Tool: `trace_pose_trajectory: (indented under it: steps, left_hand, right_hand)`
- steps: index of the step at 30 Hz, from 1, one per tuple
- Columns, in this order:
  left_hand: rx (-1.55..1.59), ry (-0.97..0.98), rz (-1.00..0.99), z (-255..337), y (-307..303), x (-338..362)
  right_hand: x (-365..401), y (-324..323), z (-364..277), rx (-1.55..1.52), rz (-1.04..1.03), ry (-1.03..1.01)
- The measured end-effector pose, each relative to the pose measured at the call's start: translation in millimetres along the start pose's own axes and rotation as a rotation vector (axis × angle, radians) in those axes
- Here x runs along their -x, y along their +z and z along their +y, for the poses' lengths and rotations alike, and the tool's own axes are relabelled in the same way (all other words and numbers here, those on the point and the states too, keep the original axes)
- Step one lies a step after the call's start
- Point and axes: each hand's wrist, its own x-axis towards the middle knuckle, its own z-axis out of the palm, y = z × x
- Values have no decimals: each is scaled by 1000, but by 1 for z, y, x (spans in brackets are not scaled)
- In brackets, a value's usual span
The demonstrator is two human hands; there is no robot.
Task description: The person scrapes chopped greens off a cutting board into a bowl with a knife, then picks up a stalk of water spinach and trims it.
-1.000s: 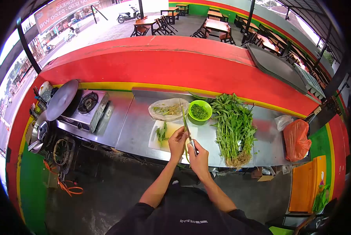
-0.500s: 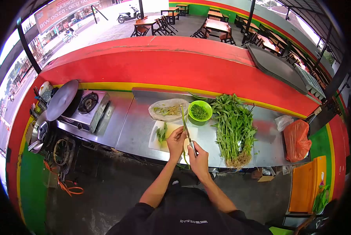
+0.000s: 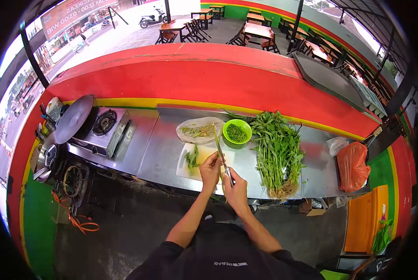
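My left hand (image 3: 211,171) pinches a long green vegetable stem (image 3: 217,140) above the cutting board. The stem points away from me, its far tip near the plastic bag. My right hand (image 3: 237,189) is closed around the handle of a knife (image 3: 225,164), its blade pointing away and lying alongside the stem. Below the hands is the white cutting board (image 3: 183,171), with a few cut green leaves (image 3: 192,158) on its left part. Behind it are a clear plastic bag (image 3: 183,136) of pale trimmings and a green bowl (image 3: 243,144) holding chopped greens.
A large bunch of leafy greens (image 3: 278,149) with roots lies right of the board on the steel counter (image 3: 153,154). Farther right is a red plastic bag (image 3: 353,167). A gas stove (image 3: 101,133) stands at left. A red wall (image 3: 195,84) borders the back.
The stem's lower end, which hung below my hands, shows less now. Both hands stay nearly in place, with the knife still alongside the stem.
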Motion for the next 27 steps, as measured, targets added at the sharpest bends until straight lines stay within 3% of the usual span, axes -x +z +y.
trace_pose_trajectory:
  steps: [9, 20, 27]
  left_hand:
    - [79, -26, 43, 2, 5, 2]
    - [45, 34, -73, 5, 5, 3]
    - [85, -10, -2, 3, 4, -1]
  right_hand:
    - [6, -1, 7, 28, 11, -19]
    - [1, -9, -2, 33, -3, -15]
    - [3, -9, -6, 11, -22, -12]
